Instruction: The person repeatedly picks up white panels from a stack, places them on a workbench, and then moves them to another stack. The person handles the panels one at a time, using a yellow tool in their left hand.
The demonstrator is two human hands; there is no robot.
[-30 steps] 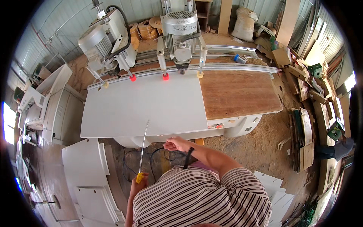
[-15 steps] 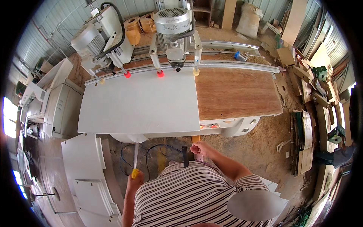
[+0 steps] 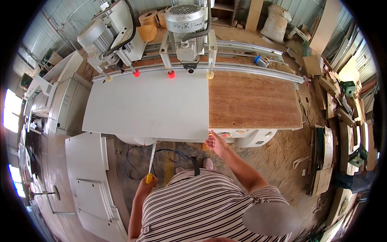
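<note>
A large white panel (image 3: 145, 109) lies across the left part of the machine's wooden table (image 3: 254, 101). My left hand (image 3: 146, 186) is closed round the yellow handle of a tool (image 3: 152, 161) with a long, narrow, pale metal strip. The strip slants up to the panel's front edge; whether it passes beneath is hidden. At the panel's front right corner is my right hand (image 3: 217, 144), its fingers curled against the edge and its thumb up beside the corner. Two drilling heads stand over the panel's back edge: a grey motor (image 3: 184, 24) and another motor (image 3: 94, 34) tilted to its left.
Red pads (image 3: 171, 74) and pale pads reach down at the panel's back edge. Notched white boards (image 3: 86, 161) are stacked at the left. A dark cable (image 3: 129, 161) lies on the floor. Wood offcuts (image 3: 322, 161) pile up at the right, with sawdust around.
My right hand has moved up from near my waist to the panel's front right corner. My left hand has shifted slightly right with the yellow-handled tool, now more slanted. The view has shifted slightly.
</note>
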